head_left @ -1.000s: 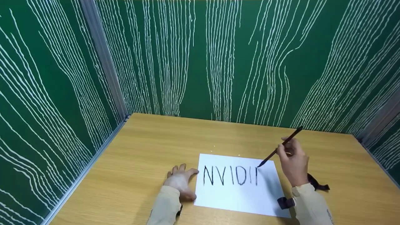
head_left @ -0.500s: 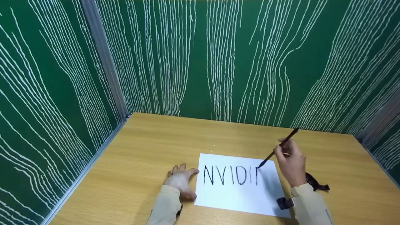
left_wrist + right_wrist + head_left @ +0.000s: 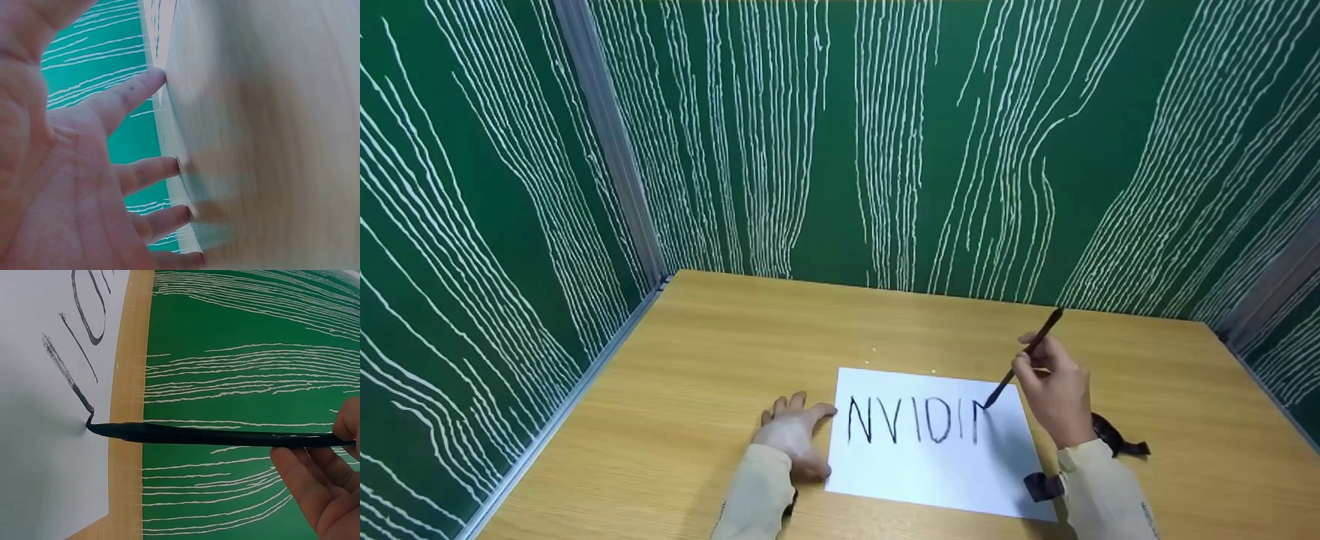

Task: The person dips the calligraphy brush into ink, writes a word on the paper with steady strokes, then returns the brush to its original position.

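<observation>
White paper [image 3: 915,480] lies on the wooden table with dark letters reading NVIDI, followed by one more upright stroke. My right hand [image 3: 1057,386] pinches a dark, slim brush [image 3: 1001,388] by its handle, above the paper's right part. In the right wrist view the brush [image 3: 197,436] presses its bent tip on the paper, at the end of a short line leading off the last stroke's top. My left hand [image 3: 789,435] rests with fingers spread at the paper's left edge, thumb and forefinger touching it. The left wrist view shows its fingertips [image 3: 157,77] down on the tabletop.
Green panels [image 3: 840,150] with wavy white lines rise behind and beside the table [image 3: 720,330]. A grey post [image 3: 611,135] stands at the left corner. Small pale specks lie just beyond the paper. Dark straps [image 3: 1044,487] sit at the wrists.
My right hand has shifted slightly left, standing the brush more upright. The brush tip has slid a little right and down, drawing a short line from the last stroke's top. My left hand stays still.
</observation>
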Tool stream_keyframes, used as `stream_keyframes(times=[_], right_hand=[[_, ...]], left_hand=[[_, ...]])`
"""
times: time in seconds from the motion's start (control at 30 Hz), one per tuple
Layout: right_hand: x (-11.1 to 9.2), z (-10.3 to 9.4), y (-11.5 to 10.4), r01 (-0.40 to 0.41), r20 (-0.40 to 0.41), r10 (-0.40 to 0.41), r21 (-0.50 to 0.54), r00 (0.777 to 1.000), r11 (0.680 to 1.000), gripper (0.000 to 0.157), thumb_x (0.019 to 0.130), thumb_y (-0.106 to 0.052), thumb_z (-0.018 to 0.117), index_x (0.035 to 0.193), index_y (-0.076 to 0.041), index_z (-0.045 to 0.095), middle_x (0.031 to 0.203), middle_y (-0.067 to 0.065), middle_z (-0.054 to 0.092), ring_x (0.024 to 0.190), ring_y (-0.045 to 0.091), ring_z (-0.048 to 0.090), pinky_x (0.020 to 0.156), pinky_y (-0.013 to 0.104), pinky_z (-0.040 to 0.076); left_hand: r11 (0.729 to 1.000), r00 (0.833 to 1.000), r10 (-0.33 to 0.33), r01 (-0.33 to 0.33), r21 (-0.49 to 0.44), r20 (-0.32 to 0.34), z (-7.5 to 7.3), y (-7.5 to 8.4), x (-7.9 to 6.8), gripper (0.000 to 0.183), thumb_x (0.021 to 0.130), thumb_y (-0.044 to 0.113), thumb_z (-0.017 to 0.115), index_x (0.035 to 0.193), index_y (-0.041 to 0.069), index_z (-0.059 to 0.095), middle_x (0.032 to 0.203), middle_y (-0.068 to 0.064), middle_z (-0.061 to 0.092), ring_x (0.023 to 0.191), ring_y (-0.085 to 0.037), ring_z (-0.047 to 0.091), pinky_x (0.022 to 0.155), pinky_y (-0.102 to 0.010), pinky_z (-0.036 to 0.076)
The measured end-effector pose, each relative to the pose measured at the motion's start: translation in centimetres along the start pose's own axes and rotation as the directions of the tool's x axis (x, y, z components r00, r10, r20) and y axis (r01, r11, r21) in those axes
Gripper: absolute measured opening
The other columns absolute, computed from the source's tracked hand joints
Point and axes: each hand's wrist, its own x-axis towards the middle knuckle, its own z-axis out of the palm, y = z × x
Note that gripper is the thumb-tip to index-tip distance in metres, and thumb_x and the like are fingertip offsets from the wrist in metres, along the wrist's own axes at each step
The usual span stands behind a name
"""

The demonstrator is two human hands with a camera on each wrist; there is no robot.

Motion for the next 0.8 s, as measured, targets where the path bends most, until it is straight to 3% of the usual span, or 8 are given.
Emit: stream_keyframes(times=[0.17, 0.47, 0.8], right_hand=[[0.0, -0.2, 0.0, 0.028, -0.001, -0.028, -0.004, 1.0, 1.0, 0.021, 0.096, 0.004, 0.058, 0.114, 0.004, 0.069, 0.097, 0.021, 0.075, 0.079, -0.016, 0.056, 0.073, -0.003, 0.046], [0.1, -0.8, -0.2, 0.019, 0.032, -0.018, -0.049, 0.999, 0.999, 0.019, 0.096, 0.002, 0.061, 0.113, 0.0, 0.07, 0.092, 0.017, 0.075, 0.075, -0.009, 0.058, 0.071, 0.0, 0.046], [0.3, -1.4, -0.3, -0.014, 0.091, 0.024, -0.112, 0.996, 0.994, 0.015, 0.098, -0.005, 0.063, 0.111, -0.004, 0.071, 0.085, 0.01, 0.072, 0.071, 0.0, 0.058, 0.066, 0.013, 0.049]], left_hand=[[1.0, 1.0, -0.003, 0.003, -0.008, -0.003, -0.1, 0.1, 0.0, 0.097, 0.062, 0.025, 0.094, 0.151, 0.022, 0.056, 0.164, -0.026, 0.037, 0.15, -0.055, 0.031, 0.122, -0.077, 0.024], [1.0, 1.0, -0.007, 0.007, -0.02, 0.012, -0.1, 0.1, 0.0, 0.097, 0.063, 0.025, 0.093, 0.152, 0.023, 0.055, 0.166, -0.027, 0.034, 0.153, -0.057, 0.027, 0.123, -0.078, 0.021], [1.0, 0.999, -0.021, 0.021, -0.019, 0.028, -0.2, 0.1, 0.0, 0.098, 0.063, 0.024, 0.093, 0.152, 0.024, 0.054, 0.168, -0.027, 0.032, 0.154, -0.057, 0.025, 0.125, -0.076, 0.019]])
